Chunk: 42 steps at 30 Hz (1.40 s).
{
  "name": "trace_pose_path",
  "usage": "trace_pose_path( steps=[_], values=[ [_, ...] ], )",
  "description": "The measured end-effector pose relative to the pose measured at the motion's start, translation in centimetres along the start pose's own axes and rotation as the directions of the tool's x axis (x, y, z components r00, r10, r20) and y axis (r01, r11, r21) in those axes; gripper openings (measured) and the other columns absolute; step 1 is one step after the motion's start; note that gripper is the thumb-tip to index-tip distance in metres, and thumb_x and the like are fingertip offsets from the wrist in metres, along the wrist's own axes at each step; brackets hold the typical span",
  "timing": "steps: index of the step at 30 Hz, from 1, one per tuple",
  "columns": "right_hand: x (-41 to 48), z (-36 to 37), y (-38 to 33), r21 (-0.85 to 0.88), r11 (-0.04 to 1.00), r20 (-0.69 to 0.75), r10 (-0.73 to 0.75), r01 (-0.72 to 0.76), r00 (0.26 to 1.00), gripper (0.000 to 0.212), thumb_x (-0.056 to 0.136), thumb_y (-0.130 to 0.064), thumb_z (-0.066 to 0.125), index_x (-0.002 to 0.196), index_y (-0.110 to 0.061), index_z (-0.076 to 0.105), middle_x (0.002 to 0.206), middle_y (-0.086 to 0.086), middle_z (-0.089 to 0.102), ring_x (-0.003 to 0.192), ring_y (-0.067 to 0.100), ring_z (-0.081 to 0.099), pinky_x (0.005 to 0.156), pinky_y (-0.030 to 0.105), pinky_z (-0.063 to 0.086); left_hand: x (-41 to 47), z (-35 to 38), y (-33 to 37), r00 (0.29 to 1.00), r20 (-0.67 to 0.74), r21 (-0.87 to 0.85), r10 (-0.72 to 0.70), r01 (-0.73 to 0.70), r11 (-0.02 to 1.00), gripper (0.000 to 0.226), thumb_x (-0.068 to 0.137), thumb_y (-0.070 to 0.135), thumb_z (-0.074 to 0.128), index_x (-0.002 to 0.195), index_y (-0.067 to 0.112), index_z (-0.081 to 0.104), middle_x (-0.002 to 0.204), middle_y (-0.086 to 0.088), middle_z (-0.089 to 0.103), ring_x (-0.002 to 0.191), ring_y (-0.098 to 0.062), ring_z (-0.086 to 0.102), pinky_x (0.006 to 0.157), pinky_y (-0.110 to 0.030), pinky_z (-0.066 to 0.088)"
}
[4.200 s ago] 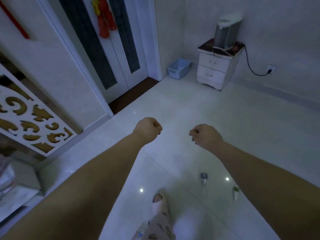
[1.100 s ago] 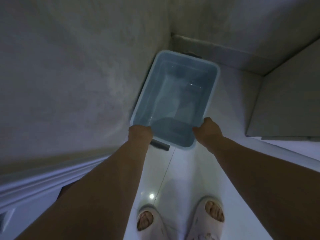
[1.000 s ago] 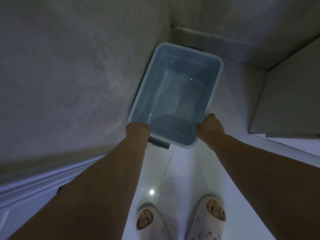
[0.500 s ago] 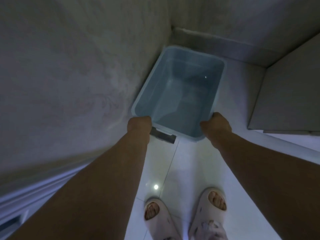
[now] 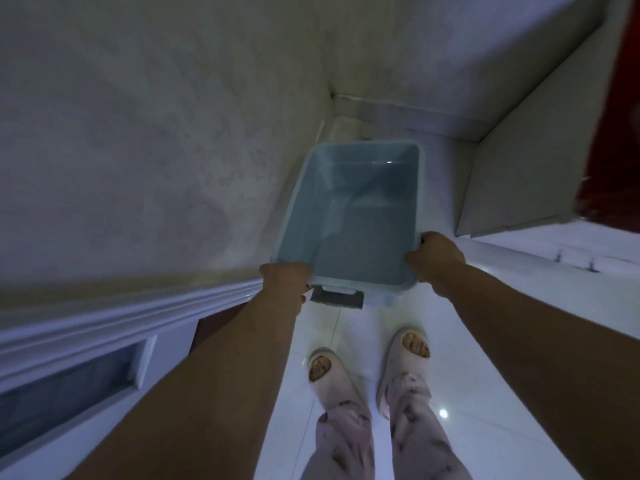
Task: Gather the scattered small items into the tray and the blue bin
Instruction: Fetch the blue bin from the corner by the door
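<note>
The blue bin (image 5: pixel 349 216) is a pale blue plastic tub with a grey handle on its near end, and nothing shows inside it. It hangs above the white tiled floor, away from the room corner. My left hand (image 5: pixel 285 278) grips its near left corner. My right hand (image 5: pixel 434 259) grips the near right rim. No tray and no small items are in view.
A textured wall (image 5: pixel 156 133) runs along the left, with a white door frame (image 5: pixel 104 323) below it. A white cabinet side (image 5: pixel 526 174) stands at the right. My two feet in pale slippers (image 5: pixel 367 368) stand on the glossy floor beneath the bin.
Since the earliest frame I have gone to the corner and taken hold of the bin with both hands. Over the last second the bin has risen and come back out of the corner.
</note>
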State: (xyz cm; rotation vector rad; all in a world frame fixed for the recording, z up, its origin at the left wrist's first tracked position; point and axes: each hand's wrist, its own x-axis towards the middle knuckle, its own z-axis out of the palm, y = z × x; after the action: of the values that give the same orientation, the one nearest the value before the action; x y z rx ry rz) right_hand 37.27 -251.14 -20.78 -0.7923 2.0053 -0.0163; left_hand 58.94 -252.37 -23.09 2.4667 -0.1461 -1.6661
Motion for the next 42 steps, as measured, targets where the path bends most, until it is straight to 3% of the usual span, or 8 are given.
trace_pose_path(
  steps=[6,18,20,24,27,33,38,42],
  values=[
    [-7.4,-4.2,-1.9,0.059,0.998,0.041,-0.031,0.029,0.999,0.032,0.083,-0.010,0.058,0.114,-0.002,0.062,0.105,0.019,0.068,0.088,0.035,0.068,0.082,0.046,0.058,-8.4,-4.5,1.0,0.993,-0.023,0.014,0.119,-0.119,0.993,0.050,0.085,0.002,0.057,0.133,0.001,0.044,0.077,-0.015,0.055,0.043,-0.016,0.052,0.050,-0.029,0.052],
    [-20.6,-12.0,-3.5,0.155,0.986,-0.016,-0.058,0.059,0.998,0.029,0.087,-0.006,0.054,0.114,0.001,0.059,0.110,0.021,0.064,0.088,0.035,0.064,0.083,0.048,0.057,-25.4,-10.9,2.7,0.959,0.076,0.177,0.273,-0.282,0.943,0.005,0.095,-0.004,0.044,0.091,-0.002,0.044,0.075,-0.017,0.050,0.059,-0.027,0.054,0.030,-0.027,0.046],
    [-22.8,-12.8,-3.2,0.172,0.983,-0.044,-0.057,0.063,0.997,0.029,0.087,-0.006,0.053,0.115,0.001,0.057,0.111,0.020,0.063,0.085,0.033,0.061,0.084,0.047,0.057,-27.1,-11.6,2.4,0.947,0.114,0.230,0.300,-0.319,0.919,0.020,0.095,-0.005,0.043,0.077,0.002,0.041,0.076,-0.015,0.049,0.060,-0.026,0.053,0.030,-0.026,0.046],
    [-27.3,-13.4,-1.7,0.176,0.984,-0.145,-0.017,0.043,0.989,0.033,0.085,-0.006,0.054,0.117,0.001,0.058,0.115,0.020,0.062,0.098,0.036,0.064,0.087,0.044,0.056,-30.3,-12.8,1.8,0.916,0.183,0.342,0.356,-0.399,0.851,0.007,0.092,-0.006,0.044,0.097,-0.001,0.044,0.077,-0.017,0.052,0.061,-0.025,0.057,0.044,-0.031,0.052],
    [-30.8,-13.1,0.1,0.200,0.980,-0.197,0.020,0.020,0.980,0.033,0.083,-0.007,0.053,0.114,0.002,0.060,0.111,0.020,0.065,0.096,0.037,0.067,0.084,0.042,0.058,-31.6,-13.6,1.2,0.878,0.245,0.450,0.411,-0.478,0.754,0.013,0.093,-0.004,0.044,0.105,0.002,0.044,0.080,-0.015,0.053,0.063,-0.024,0.058,0.056,-0.037,0.050],
    [-37.5,-12.0,5.4,0.361,0.932,-0.265,0.139,-0.036,0.954,0.025,0.080,-0.007,0.053,0.101,0.002,0.063,0.097,0.020,0.069,0.082,0.035,0.070,0.073,0.046,0.060,-35.2,-13.9,-0.5,0.803,0.394,0.676,0.447,-0.583,0.450,0.013,0.093,0.000,0.044,0.105,0.002,0.048,0.075,-0.016,0.058,0.057,-0.021,0.058,0.054,-0.031,0.048],
    [-41.8,-12.1,11.2,0.513,0.854,-0.261,0.257,-0.092,0.930,0.025,0.081,-0.005,0.052,0.102,0.006,0.062,0.086,0.019,0.067,0.083,0.039,0.071,0.075,0.050,0.059,-39.3,-10.6,-3.2,0.736,0.532,0.723,0.419,-0.652,0.227,0.006,0.092,0.001,0.044,0.088,0.004,0.047,0.070,-0.013,0.060,0.030,-0.013,0.057,0.056,-0.029,0.047],
    [-45.4,-12.1,17.3,0.620,0.776,-0.297,0.371,-0.118,0.880,0.026,0.082,-0.004,0.051,0.103,0.007,0.062,0.083,0.019,0.067,0.085,0.039,0.071,0.077,0.049,0.059,-42.8,-6.4,-6.7,0.667,0.643,0.706,0.377,-0.706,0.045,0.013,0.090,0.001,0.042,0.081,0.009,0.046,0.072,-0.009,0.063,0.033,-0.010,0.060,0.057,-0.025,0.047]
  ],
)
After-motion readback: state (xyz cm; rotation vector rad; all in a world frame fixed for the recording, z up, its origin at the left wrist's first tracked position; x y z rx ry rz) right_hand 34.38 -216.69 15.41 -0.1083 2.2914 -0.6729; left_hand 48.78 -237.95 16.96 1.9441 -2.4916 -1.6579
